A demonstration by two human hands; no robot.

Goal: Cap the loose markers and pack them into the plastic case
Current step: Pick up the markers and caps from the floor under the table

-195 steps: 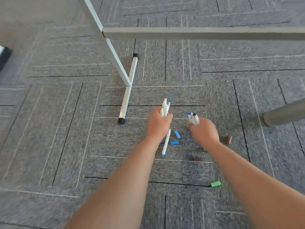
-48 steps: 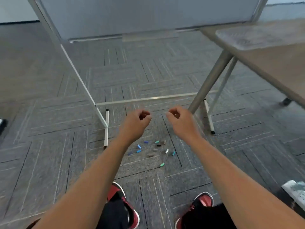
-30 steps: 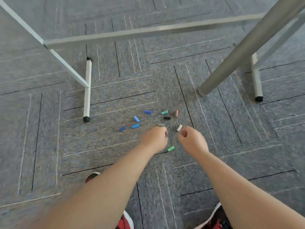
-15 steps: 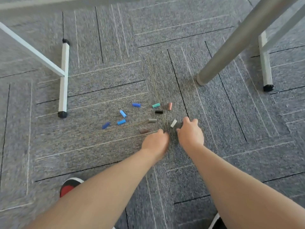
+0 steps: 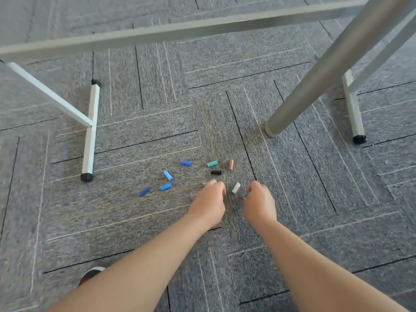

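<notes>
Several loose marker caps lie scattered on the grey carpet: blue caps (image 5: 186, 163) (image 5: 168, 175) (image 5: 166, 186), a teal cap (image 5: 212, 163), a brown cap (image 5: 230, 164), a black cap (image 5: 216, 172) and a white cap (image 5: 236, 188). My left hand (image 5: 209, 203) is down on the carpet, its fingers curled over a grey cap (image 5: 204, 183) that shows only at its end. My right hand (image 5: 258, 202) hovers just right of the white cap with curled fingers; its palm is hidden. No markers and no plastic case are in view.
A round grey table leg (image 5: 279, 122) stands just behind and to the right of the caps. White metal frame feet (image 5: 90, 140) (image 5: 353, 113) rest on the carpet at left and right, joined by a crossbar (image 5: 180, 30). A shoe tip (image 5: 90, 274) shows at bottom left.
My left hand has slid forward over the spot where a dark brown cap lay and reached the grey cap. My right hand has stayed beside the white cap. The view has pulled back slightly.
</notes>
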